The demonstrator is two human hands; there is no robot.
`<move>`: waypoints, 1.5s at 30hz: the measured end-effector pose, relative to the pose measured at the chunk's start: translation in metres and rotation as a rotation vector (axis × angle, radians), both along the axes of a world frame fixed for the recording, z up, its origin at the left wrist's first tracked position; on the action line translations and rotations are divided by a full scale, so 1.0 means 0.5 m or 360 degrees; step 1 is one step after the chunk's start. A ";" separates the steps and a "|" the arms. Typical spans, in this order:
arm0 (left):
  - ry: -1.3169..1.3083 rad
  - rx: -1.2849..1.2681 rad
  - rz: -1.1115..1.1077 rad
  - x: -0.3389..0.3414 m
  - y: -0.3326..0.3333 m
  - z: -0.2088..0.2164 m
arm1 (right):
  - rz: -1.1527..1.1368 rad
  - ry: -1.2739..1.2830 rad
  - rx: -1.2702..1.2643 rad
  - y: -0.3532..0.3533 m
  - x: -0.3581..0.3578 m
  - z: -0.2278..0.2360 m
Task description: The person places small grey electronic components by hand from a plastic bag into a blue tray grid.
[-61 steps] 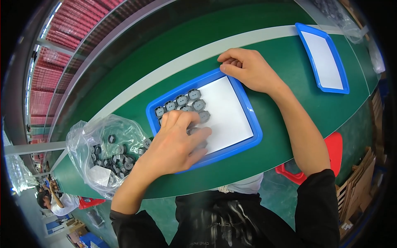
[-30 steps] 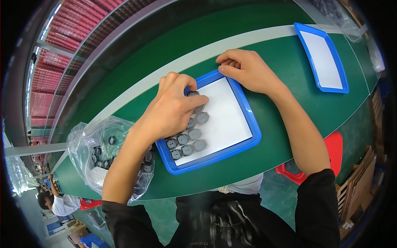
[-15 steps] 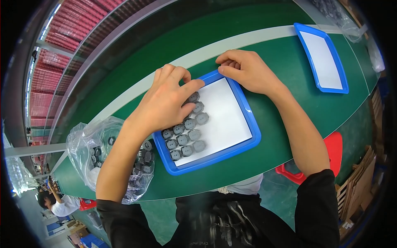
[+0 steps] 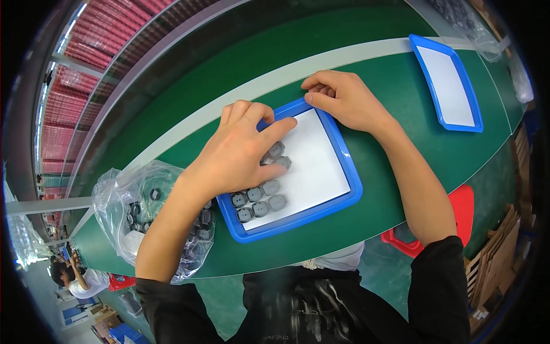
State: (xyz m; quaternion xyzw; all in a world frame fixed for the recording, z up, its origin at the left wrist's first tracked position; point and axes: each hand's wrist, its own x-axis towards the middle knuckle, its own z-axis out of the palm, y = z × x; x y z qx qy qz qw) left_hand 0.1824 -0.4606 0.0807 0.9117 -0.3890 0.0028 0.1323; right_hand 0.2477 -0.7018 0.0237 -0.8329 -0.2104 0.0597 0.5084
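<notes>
Eight or more grey parts, blue tray, green bench.
Left, a clear bag of loose parts meets the near edge; the left hand hangs over the tray, fingers spread (any grip is hidden); white paper shows right of the parts; the right hand, loosely curled, sits at the far corner, grip unclear; past a stretch of bench lies a second, paper-lined tray.

left hand covering some grey pieces, can't really tell what's under there, left forearm blocking part of the plastic bag, black shirt chopped off at the bottom
</notes>
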 end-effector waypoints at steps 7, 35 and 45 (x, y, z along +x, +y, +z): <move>0.0025 -0.0013 -0.0002 -0.006 0.002 -0.002 | -0.0033 -0.0033 -0.0005 0.003 0.003 -0.005; 0.0697 0.0051 0.0839 -0.192 0.233 -0.001 | 0.0012 0.0012 0.0014 -0.024 0.026 -0.057; -0.0229 -0.0268 0.1032 -0.236 0.320 -0.075 | -0.0016 0.0077 0.0053 -0.018 0.027 -0.048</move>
